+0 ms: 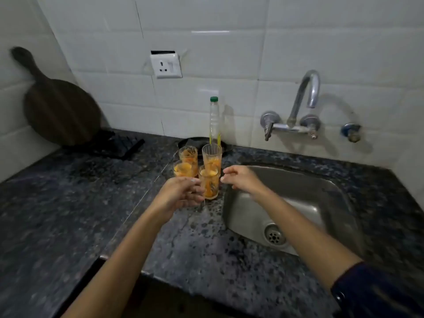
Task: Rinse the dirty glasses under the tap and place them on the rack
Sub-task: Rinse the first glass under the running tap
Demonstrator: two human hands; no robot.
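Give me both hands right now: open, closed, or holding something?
Left hand: fingers curled around the nearest glass, though a firm grip cannot be told.
Right hand: open, empty, fingertips beside the glasses above the sink edge.

A home kitchen: tiled wall [298,42], granite counter [68,214], steel sink [321,198], wall tap [305,99].

White tiled wall [298,42] with a socket [165,65] — dark speckled granite counter [68,203], dimly lit.
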